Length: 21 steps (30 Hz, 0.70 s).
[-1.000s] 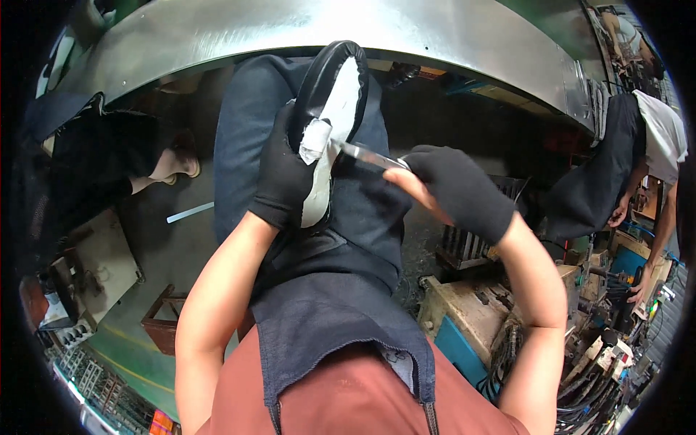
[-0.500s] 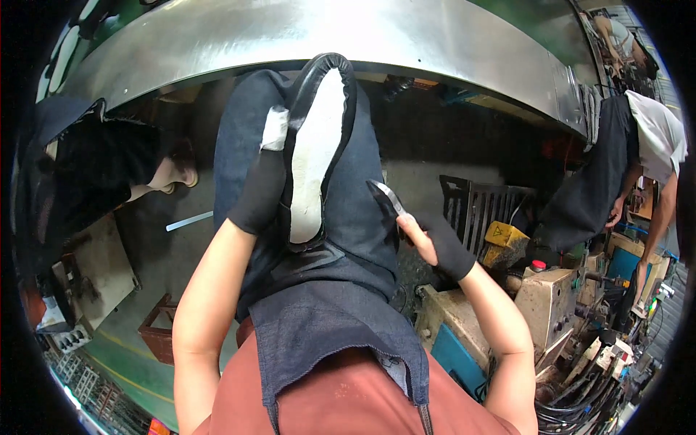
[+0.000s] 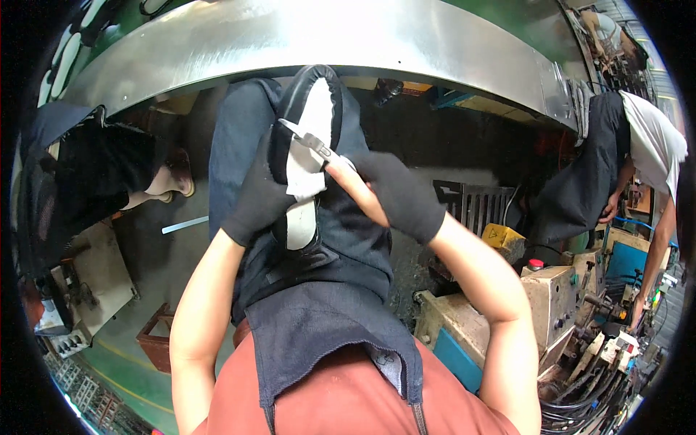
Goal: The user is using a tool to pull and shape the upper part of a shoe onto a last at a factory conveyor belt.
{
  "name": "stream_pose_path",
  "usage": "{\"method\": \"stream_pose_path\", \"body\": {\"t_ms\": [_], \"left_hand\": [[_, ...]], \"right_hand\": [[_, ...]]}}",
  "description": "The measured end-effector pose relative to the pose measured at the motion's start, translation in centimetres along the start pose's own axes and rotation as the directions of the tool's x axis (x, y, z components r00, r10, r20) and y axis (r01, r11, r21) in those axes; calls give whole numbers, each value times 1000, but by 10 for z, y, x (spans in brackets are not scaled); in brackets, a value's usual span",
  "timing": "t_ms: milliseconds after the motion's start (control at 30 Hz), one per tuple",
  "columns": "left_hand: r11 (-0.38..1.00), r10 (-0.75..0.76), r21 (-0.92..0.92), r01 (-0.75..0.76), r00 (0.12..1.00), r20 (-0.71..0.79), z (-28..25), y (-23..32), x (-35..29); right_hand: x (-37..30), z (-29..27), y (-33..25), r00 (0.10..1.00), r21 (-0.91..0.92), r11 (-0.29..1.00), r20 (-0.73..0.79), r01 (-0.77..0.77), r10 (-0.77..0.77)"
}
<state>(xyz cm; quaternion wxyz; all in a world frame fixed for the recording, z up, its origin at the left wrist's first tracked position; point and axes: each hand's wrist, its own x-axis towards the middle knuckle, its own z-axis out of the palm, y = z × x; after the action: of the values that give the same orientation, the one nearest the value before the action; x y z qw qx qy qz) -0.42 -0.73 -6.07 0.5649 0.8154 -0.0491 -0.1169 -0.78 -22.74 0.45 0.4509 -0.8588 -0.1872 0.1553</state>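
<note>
Across my lap lies a black shoe upper on a form, its white sole side facing up and its narrow end away from me. My left hand, in a black glove, is closed on the shoe's left edge. Its white-wrapped thumb presses across the white face. My right hand, gloved in black with a bare thumb, is closed around a metal hand tool with a slim pointed end. That tool crosses over the shoe, its tip by the left edge; whether it touches cannot be seen.
A shiny metal bench curves past my knees. On the right stand a machine with a red button, a yellow box and a dark slatted rack. A co-worker bends at the right; another person's legs show left.
My right hand has brought the tool leftward from beside my knee to over the shoe. My left thumb has swung from the shoe's left side onto its white face. The shoe has shifted slightly.
</note>
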Motion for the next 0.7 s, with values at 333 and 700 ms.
{"method": "stream_pose_path", "body": {"t_ms": [333,700], "left_hand": [[992,92,92,-92,996,0,-6,-23,12],[837,476,-284,-467,878,-40,11,155,314]], "right_hand": [[-123,118,26,822,451,777,-148,-439,550],[-17,59,70,666,588,567,-63,-577,743]]}}
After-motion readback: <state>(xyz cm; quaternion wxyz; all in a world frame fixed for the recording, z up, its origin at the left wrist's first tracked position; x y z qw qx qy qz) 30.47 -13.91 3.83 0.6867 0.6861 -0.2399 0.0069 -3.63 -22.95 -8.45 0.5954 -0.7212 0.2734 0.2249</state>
